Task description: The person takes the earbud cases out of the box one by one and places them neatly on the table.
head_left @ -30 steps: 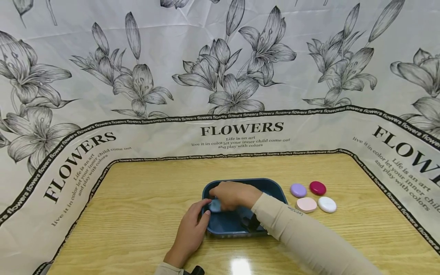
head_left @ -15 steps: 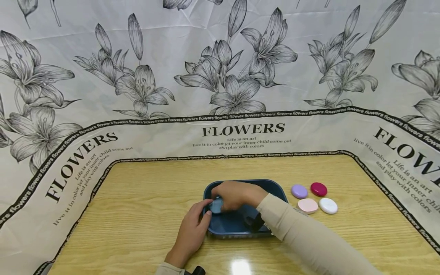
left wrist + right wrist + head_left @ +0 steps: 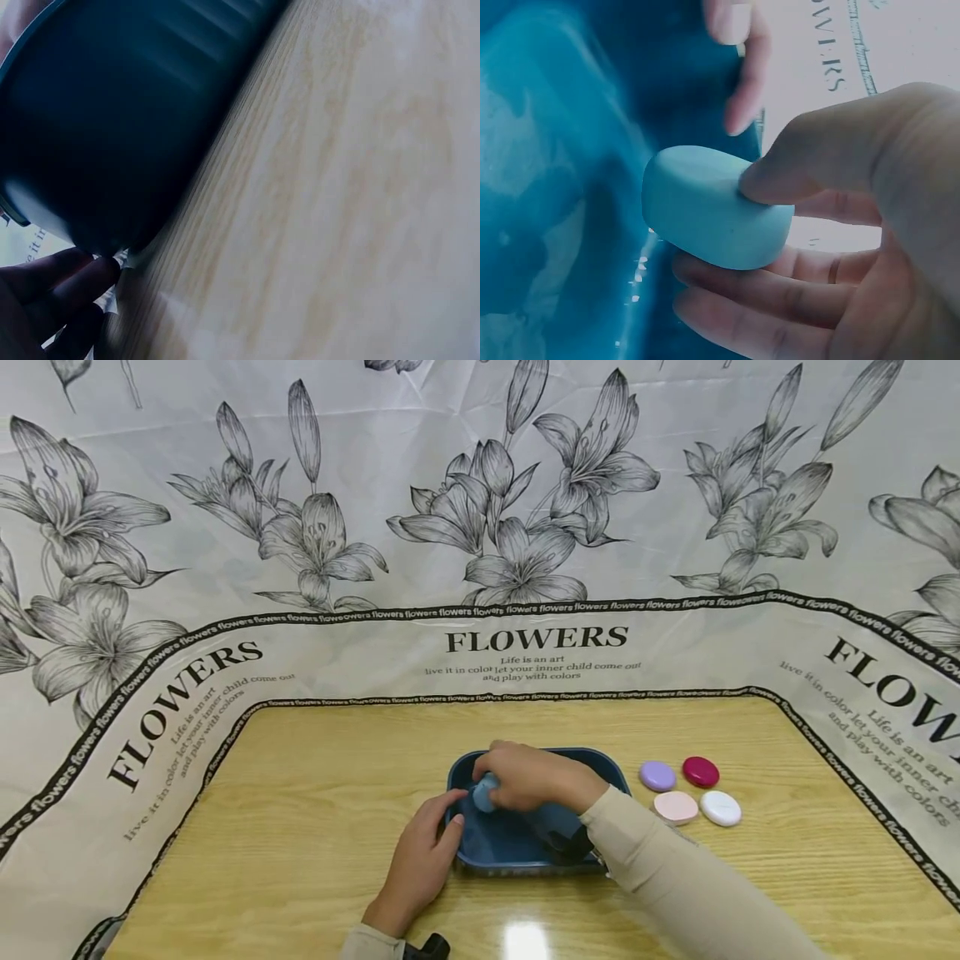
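Note:
A dark blue plastic basin (image 3: 525,865), rectangular with rounded corners, stands on the table. My left hand (image 3: 417,858) grips its left rim, with thumb and index fingertip reaching over the edge. In the left wrist view, other fingers (image 3: 71,289) lie against the outside wall. Over the basin's inside, my right hand (image 3: 528,777) pinches a light blue, rounded bar of soap (image 3: 709,206). The thumb presses on top and the fingers curl beneath. The left hand's fingertips (image 3: 739,112) show close beyond the soap in the right wrist view.
Several similar rounded bars lie right of the basin: lilac (image 3: 657,776), crimson (image 3: 701,772), pale pink (image 3: 676,808) and white (image 3: 721,808). A white floral cloth (image 3: 345,652) hangs along the back and sides of the wooden table (image 3: 315,793). The basin's floor looks glossy.
My right hand has lifted the blue soap slightly, shifted right and turned it away from the basin's left wall. My left hand keeps its place on the rim.

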A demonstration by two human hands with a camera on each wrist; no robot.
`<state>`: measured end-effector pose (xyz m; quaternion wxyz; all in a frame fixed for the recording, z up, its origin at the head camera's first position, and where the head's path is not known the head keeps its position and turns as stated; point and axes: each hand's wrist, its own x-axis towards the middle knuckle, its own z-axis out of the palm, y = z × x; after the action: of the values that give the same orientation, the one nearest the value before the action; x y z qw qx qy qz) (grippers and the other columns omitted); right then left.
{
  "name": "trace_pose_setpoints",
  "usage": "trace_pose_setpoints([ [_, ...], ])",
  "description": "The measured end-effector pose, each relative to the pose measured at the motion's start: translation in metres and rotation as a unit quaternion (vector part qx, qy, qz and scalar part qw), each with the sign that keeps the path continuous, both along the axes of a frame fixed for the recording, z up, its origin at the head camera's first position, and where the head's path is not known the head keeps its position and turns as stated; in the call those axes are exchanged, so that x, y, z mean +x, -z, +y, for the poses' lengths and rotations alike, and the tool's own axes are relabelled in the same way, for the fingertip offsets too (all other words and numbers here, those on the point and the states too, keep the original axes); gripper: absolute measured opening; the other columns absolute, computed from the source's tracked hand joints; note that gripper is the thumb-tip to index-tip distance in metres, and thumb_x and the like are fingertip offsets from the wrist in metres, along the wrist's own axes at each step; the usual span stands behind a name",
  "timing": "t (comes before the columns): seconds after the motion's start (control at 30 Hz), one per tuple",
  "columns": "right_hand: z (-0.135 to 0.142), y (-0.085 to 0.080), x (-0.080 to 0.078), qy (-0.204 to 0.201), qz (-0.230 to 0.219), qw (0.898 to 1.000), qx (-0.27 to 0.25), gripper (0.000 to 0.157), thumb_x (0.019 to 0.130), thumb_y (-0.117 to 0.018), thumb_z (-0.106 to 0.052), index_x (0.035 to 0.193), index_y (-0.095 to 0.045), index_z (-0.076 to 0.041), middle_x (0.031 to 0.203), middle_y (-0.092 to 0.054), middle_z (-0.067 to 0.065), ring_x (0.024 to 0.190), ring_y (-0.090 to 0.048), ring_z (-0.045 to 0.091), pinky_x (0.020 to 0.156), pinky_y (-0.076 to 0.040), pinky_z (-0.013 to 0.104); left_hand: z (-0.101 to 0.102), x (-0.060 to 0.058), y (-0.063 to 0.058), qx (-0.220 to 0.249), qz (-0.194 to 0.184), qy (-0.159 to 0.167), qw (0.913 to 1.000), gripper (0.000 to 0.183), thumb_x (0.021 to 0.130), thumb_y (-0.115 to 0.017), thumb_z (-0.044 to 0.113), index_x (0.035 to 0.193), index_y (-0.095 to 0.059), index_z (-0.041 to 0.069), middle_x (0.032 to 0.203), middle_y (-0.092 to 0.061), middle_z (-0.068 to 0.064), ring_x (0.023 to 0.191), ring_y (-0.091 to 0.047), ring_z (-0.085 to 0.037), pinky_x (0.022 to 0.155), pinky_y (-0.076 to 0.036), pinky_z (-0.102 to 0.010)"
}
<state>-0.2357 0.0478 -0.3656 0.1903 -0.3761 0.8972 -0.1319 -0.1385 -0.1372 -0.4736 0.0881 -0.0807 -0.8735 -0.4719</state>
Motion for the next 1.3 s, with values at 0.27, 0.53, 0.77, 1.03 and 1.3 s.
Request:
trace_pose_setpoints([
  [0.27, 0.017, -0.012, 0.005, 0.028, 0.007, 0.997, -0.075, 0.033, 0.096, -0.061, -0.012, 0.128, -0.067, -0.006, 0.108, -0.061, 0.001, 0.076, -0.051, 0.015, 0.069, -0.042, 0.033, -0.001, -0.002, 0.000, -0.001, -0.005, 0.007, 1.0000, 0.034, 0.105, -0.051, 0.030, 0.139, -0.058, 0.027, 0.137, -0.056, 0.007, 0.128, -0.052, -0.015, 0.104, -0.045, -0.049],
  [0.53, 0.038, -0.018, 0.013, 0.046, 0.014, 0.988, -0.144, 0.031, 0.096, -0.060, -0.010, 0.126, -0.066, -0.004, 0.109, -0.065, 0.000, 0.073, -0.053, 0.012, 0.068, -0.045, 0.032, 0.002, -0.006, 0.000, 0.004, 0.002, 0.009, 1.0000, 0.033, 0.105, -0.052, 0.033, 0.137, -0.058, 0.031, 0.137, -0.056, 0.009, 0.130, -0.050, -0.012, 0.107, -0.043, -0.045],
  [0.77, 0.052, -0.013, 0.022, 0.073, 0.010, 0.978, -0.196, 0.030, 0.097, -0.060, -0.013, 0.126, -0.066, -0.005, 0.106, -0.065, -0.002, 0.077, -0.056, 0.011, 0.069, -0.048, 0.031, 0.002, -0.003, 0.001, 0.002, -0.004, 0.000, 1.0000, 0.032, 0.104, -0.053, 0.031, 0.136, -0.058, 0.033, 0.137, -0.056, 0.008, 0.131, -0.050, -0.013, 0.108, -0.042, -0.047],
  [1.03, 0.072, -0.006, 0.030, 0.121, 0.024, 0.964, -0.237, 0.028, 0.095, -0.064, -0.013, 0.122, -0.068, -0.005, 0.088, -0.060, -0.006, 0.073, -0.053, 0.013, 0.065, -0.047, 0.029, 0.003, -0.003, 0.003, -0.004, 0.002, 0.005, 1.0000, 0.032, 0.104, -0.053, 0.030, 0.136, -0.058, 0.033, 0.136, -0.057, 0.010, 0.130, -0.050, -0.011, 0.108, -0.043, -0.045],
  [1.3, 0.078, 0.002, 0.030, 0.146, 0.040, 0.955, -0.255, 0.028, 0.095, -0.066, -0.016, 0.121, -0.068, -0.005, 0.080, -0.057, -0.006, 0.071, -0.052, 0.013, 0.062, -0.046, 0.029, 0.000, -0.002, 0.002, -0.004, -0.004, -0.002, 1.0000, 0.032, 0.105, -0.052, 0.032, 0.136, -0.058, 0.036, 0.138, -0.056, 0.010, 0.131, -0.049, -0.012, 0.108, -0.042, -0.046],
])
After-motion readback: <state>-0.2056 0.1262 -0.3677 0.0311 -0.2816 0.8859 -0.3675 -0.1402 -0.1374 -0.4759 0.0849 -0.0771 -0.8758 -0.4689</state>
